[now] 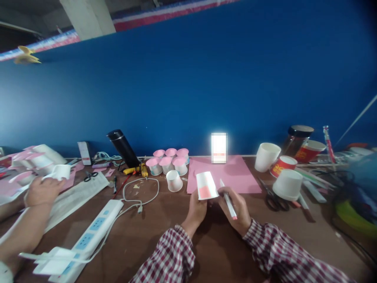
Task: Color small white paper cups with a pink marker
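My left hand (196,210) is closed around a white paper cup (206,181), held tilted with its rim toward me. A pink patch colours the lower part of the cup's side. In my right hand (237,210) is a white marker pen (228,200) with a pink end, its other end pointing up and away, close beside the cup. Beyond both hands lies a sheet of pink paper (235,175). A plain white paper cup (174,181) stands to the left, in front of several pink-topped cups (166,164).
A lit phone (219,147) stands against the blue partition (188,86). At left are a power strip (97,224), a black flask (123,147) and a co-worker's hand (44,190) at a white cup. Scissors (273,198), cups and a jar (296,141) stand right.
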`<state>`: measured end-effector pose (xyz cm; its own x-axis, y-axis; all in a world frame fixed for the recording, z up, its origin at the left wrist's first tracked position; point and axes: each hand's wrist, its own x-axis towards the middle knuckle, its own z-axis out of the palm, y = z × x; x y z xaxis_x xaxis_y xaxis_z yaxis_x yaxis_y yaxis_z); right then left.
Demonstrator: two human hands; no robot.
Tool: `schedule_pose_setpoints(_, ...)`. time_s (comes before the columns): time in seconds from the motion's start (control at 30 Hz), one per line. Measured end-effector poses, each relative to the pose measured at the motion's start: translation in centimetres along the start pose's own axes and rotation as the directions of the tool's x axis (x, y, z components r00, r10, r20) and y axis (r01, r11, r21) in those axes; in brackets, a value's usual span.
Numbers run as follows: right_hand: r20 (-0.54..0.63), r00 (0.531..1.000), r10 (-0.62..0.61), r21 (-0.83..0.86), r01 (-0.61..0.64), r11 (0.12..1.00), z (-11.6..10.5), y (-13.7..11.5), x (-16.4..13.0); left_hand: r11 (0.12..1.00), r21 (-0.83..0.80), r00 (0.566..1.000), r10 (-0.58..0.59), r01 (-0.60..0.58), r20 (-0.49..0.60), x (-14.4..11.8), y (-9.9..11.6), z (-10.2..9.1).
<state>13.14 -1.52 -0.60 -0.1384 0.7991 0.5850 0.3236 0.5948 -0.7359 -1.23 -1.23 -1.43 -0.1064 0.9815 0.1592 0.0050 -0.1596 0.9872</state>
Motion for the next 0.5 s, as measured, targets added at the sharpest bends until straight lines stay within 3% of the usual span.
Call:
schedule_pose_setpoints(0.13,-0.018,1.000,-0.018,-0.033,0.017,0.999,0.0,0.2,0.1,1.000,-0.004,0.999,0.010,-0.010,-0.034,0.0,0.3,0.1)
schedule_pose_setpoints(0.3,-0.070,0.996,-0.053,-0.127,0.044,0.991,-0.5,0.2,0.6,0.993,0.084,0.991,-0.077,0.086,-0.107,-0.2,1.1,0.2)
schedule_pose_setpoints(0.5,-0.100,0.991,-0.088,-0.220,0.064,0.973,-1.1,0.5,1.0,0.965,0.250,0.992,0.096,-0.073,-0.082,-0.7,1.3,0.1)
